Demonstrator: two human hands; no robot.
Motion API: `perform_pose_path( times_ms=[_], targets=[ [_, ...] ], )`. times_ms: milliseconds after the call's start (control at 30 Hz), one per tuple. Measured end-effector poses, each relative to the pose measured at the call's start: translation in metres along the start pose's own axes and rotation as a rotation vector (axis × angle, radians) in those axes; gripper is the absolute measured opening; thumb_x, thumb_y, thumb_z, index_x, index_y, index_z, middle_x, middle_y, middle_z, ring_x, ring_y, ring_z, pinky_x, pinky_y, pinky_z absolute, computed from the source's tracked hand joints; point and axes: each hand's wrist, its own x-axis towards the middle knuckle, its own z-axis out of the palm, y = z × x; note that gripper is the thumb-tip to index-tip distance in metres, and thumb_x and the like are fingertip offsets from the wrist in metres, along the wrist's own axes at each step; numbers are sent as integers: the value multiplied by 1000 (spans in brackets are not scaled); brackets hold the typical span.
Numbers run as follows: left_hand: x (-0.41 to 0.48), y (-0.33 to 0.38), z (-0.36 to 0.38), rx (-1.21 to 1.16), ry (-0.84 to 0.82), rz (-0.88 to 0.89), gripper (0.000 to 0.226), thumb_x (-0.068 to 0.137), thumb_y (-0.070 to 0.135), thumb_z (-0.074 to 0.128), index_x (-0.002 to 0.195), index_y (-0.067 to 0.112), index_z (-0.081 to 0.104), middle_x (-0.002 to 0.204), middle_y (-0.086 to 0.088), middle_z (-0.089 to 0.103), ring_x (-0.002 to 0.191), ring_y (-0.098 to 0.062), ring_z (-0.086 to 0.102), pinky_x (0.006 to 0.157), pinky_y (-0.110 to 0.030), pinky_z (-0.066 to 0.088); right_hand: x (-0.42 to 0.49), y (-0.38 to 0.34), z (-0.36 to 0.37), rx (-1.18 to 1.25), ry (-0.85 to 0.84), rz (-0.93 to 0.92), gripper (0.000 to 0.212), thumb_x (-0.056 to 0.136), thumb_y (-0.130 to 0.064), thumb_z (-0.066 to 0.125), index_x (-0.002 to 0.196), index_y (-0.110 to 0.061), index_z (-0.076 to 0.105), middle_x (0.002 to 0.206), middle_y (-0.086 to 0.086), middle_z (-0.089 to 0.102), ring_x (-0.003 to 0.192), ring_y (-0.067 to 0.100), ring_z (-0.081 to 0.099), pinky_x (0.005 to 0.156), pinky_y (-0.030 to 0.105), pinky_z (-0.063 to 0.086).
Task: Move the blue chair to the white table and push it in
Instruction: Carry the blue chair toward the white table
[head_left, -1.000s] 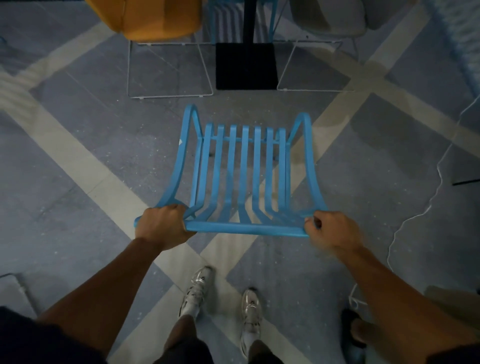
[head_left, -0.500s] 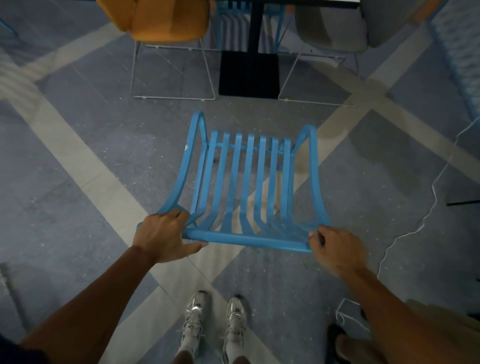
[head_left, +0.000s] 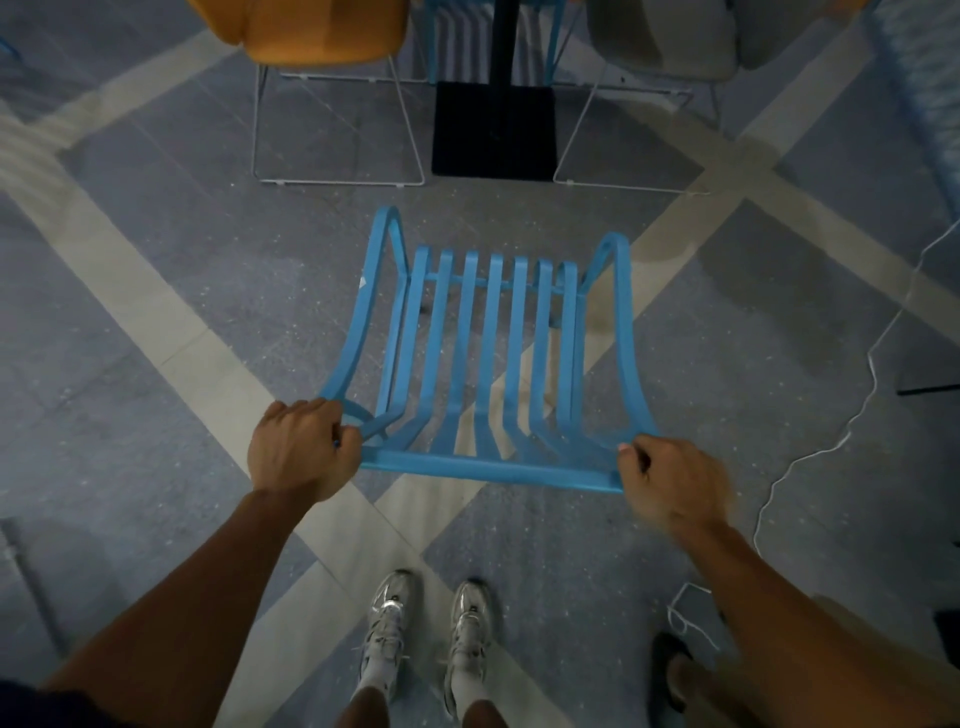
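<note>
A blue slatted chair (head_left: 491, 364) stands in front of me, seen from above, its seat pointing away towards the table. My left hand (head_left: 298, 449) grips the left end of its top back rail. My right hand (head_left: 670, 480) grips the right end of the same rail. Ahead, the table's black post and square black base plate (head_left: 493, 132) rise out of the top of the frame; the tabletop itself is out of sight.
An orange chair (head_left: 306, 31) on a white wire frame stands left of the base and a grey chair (head_left: 670, 36) right of it. Another blue slatted chair (head_left: 457, 36) is behind the post. A white cable (head_left: 852, 410) trails on the floor at right. My feet (head_left: 431, 644) are below.
The chair and both hands have moved forward towards the black table base, which now looks closer. My feet have stepped up together behind the chair.
</note>
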Motion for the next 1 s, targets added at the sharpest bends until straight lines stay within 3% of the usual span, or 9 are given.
perform_pose_path(
  times_ms=[200, 300, 467, 667, 833, 1000],
  targets=[
    [2, -2, 6, 10, 43, 32, 20, 77, 30, 47, 59, 22, 45, 56, 7, 40, 45, -15, 37, 52, -28, 32, 1, -3, 3, -43, -5, -32, 30, 78, -38, 37, 54, -25, 24, 43, -10, 26, 37, 14, 29, 46, 27, 23],
    [3, -2, 7, 12, 46, 50, 19, 75, 31, 46, 59, 22, 43, 55, 8, 37, 44, -17, 36, 52, -28, 31, 1, 0, 2, -65, -7, -45, 27, 78, -37, 37, 57, -25, 28, 46, -8, 29, 39, 21, 34, 47, 28, 23],
    [7, 1, 5, 30, 45, 43, 20, 75, 34, 46, 58, 25, 40, 54, 9, 35, 43, -11, 30, 50, -25, 26, 6, 0, -2, -53, -30, -59, 25, 79, -38, 34, 57, -26, 29, 46, -12, 27, 39, 13, 31, 46, 23, 17],
    [15, 4, 7, 26, 7, 29, 21, 76, 34, 44, 58, 23, 44, 54, 6, 40, 43, -14, 36, 52, -29, 34, 17, 2, -5, -75, -39, -72, 25, 79, -37, 35, 58, -24, 34, 48, -10, 32, 40, 17, 34, 46, 25, 20],
    [31, 10, 6, 29, 4, -3, 22, 77, 34, 44, 58, 23, 45, 52, 7, 42, 43, -12, 37, 52, -29, 34, 38, 2, -10, -101, -15, -84, 25, 78, -35, 37, 56, -24, 33, 45, -11, 25, 36, 8, 24, 44, 23, 15],
    [52, 14, 7, 31, 17, -10, 23, 78, 32, 45, 58, 22, 46, 53, 5, 44, 43, -15, 40, 53, -31, 38, 67, 7, -11, -115, -19, -91, 26, 79, -37, 35, 56, -23, 36, 46, -7, 33, 39, 18, 32, 45, 29, 24]
  ],
)
